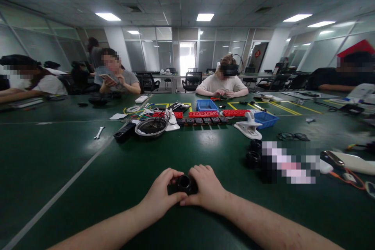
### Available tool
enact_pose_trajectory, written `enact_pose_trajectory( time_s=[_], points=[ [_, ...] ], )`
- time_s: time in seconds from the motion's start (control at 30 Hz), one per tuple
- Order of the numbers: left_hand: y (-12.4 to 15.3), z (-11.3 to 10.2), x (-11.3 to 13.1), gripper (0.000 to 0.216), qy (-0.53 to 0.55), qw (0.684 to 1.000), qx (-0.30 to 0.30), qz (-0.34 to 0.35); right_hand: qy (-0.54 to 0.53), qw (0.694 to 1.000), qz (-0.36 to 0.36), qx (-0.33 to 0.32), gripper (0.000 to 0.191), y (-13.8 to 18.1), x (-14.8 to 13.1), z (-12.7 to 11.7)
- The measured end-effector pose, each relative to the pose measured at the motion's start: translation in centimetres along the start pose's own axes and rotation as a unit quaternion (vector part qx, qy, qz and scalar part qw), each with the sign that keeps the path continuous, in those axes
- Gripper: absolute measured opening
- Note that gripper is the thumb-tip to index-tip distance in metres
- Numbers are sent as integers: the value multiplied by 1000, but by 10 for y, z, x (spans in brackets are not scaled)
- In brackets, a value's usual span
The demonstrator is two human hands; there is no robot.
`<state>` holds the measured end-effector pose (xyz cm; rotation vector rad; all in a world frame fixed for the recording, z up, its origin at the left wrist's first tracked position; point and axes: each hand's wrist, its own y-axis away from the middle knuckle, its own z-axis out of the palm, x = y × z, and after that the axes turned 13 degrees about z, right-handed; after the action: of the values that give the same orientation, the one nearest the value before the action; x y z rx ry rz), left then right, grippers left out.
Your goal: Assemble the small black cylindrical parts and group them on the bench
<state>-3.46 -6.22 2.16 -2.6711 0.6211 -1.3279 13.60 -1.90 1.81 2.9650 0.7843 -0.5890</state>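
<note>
Both of my hands meet low in the middle of the green table (88,172), wrapped round a small black ring-shaped part (184,183). My left hand (160,193) grips its left side with curled fingers. My right hand (206,188) closes over its right side. The part's round hole faces up between my thumbs. Two similar black rings (253,153) lie on the table to the right of my hands.
Farther back lie a round metal dish (151,126), red and black power strips (203,117), two blue bins (206,105), a white clamp (249,125), a wrench (99,132) and cables. Several people sit around the far and side edges.
</note>
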Motion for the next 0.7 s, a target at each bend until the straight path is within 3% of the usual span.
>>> enact_pose_trajectory(
  time_s=[0.17,0.27,0.43,0.7],
  points=[
    [0,-9,-1,34,25,995,-83,49,-87,981,-116,-130,47,-5,18,-15],
    [1,-12,1,36,34,991,-108,64,-93,974,-137,-153,35,-8,24,-16],
    [3,-10,3,34,49,991,-116,55,-78,981,-123,-127,33,-8,21,-8],
    [2,2,-2,27,7,1000,-11,7,57,998,-2,-6,54,3,-3,3]
  ],
)
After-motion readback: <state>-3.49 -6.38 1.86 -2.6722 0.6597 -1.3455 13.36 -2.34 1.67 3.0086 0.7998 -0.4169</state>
